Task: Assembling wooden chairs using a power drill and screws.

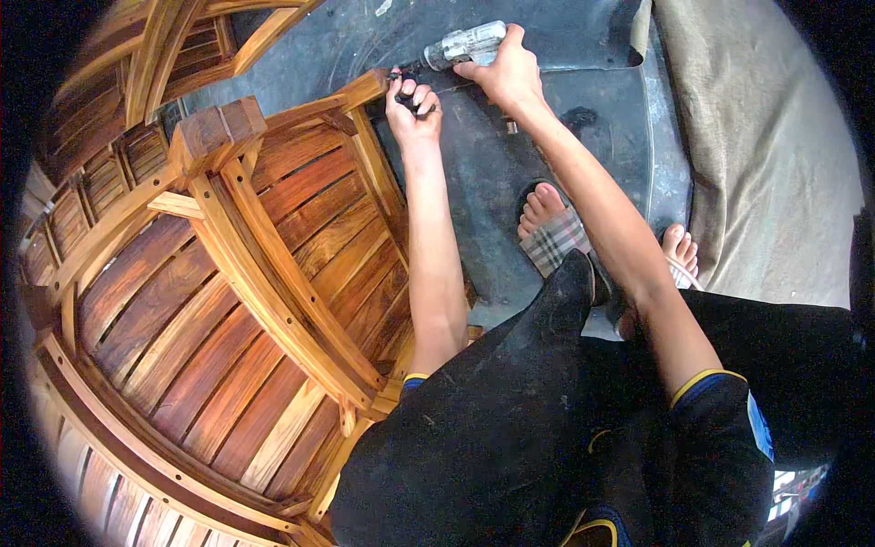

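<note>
Upper centre: right fingers [515, 35] clasp a grey-white cylindrical drill [465, 45] slanting down-left toward curled left fingers [422, 94], their hold unclear.

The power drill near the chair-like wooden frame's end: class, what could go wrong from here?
The left hand, at the wooden frame's end, is close to the front of the power drill, so a slip might injure it. The toes show bare in open slippers, so a tool dropped from the right hand could hurt them.
</note>
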Available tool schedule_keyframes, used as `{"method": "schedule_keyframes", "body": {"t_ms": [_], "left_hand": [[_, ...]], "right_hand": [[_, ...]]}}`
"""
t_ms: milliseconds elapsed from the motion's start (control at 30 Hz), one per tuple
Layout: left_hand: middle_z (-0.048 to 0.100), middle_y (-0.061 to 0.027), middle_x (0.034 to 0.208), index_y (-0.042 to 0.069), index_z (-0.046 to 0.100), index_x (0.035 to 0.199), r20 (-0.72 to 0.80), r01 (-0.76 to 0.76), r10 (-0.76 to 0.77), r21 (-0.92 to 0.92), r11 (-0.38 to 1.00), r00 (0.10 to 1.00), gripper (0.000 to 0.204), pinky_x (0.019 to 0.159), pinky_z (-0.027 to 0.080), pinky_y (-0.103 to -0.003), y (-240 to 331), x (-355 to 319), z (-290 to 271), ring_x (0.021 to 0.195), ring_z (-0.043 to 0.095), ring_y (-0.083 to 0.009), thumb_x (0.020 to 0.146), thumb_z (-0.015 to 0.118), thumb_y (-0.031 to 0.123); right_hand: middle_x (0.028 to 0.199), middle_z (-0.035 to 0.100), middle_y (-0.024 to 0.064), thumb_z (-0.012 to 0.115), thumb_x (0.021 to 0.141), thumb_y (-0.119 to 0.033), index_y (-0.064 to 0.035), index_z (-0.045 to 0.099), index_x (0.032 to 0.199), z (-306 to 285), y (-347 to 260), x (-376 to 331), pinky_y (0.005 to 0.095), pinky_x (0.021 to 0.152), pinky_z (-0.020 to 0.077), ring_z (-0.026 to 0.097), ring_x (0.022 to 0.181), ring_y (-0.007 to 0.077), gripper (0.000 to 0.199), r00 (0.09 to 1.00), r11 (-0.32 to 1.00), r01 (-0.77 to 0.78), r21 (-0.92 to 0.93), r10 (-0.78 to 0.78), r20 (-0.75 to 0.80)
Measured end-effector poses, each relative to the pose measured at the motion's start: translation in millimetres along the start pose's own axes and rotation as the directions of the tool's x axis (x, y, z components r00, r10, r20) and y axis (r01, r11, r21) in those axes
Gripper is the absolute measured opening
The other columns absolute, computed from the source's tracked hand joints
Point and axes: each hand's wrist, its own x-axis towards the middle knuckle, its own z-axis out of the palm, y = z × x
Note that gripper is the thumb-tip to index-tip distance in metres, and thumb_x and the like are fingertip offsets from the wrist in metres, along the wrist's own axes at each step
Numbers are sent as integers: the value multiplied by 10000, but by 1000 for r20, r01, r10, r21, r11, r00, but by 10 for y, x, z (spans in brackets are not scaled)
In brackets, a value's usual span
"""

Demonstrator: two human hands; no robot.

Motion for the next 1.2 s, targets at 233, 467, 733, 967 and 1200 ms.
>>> {"method": "schedule_keyframes", "body": {"t_ms": [233,467,733,967,1200], "left_hand": [[436,17,611,138,554,968,-44,26,-25,8,1000,999,73,317,293,-211,27,49,12,448,376,-106,915,542,187],[407,26,626,152,556,1005,-6,9,-9,25,1000,1000,94,319,287,-208,14,50,-16,451,357,-99,922,537,192],[391,12,584,86,488,724,-43,39,-37,35,999,998,235,322,292,-232,118,-21,-19,453,367,-120,936,501,188],[394,28,592,127,580,1080,-127,208,-203,28,978,971,173,296,298,-199,-226,-1000,-276,454,376,-99,918,532,161],[425,7,613,93,571,1098,-254,336,-344,-77,939,904,201,312,287,-210,-477,-1542,-777,487,397,-117,906,528,138]], "right_hand": [[945,627,299,804,648,-381,64,337,1200,33,12,61,438,809,503,628,917,421,849,999,994,19,-111,-24,-42],[963,621,308,797,660,-368,68,337,1178,61,50,92,438,809,506,628,916,426,819,994,991,70,-116,-79,-72],[961,613,326,778,665,-371,92,291,1184,97,-22,115,447,820,503,621,922,440,849,999,989,44,-141,-44,2],[956,607,338,733,722,-348,99,264,1151,28,146,186,446,828,499,618,913,452,777,995,989,90,-116,-86,40],[921,607,345,727,726,-350,104,286,1097,86,70,203,455,789,509,625,874,454,733,992,985,121,-122,-115,56]]}}
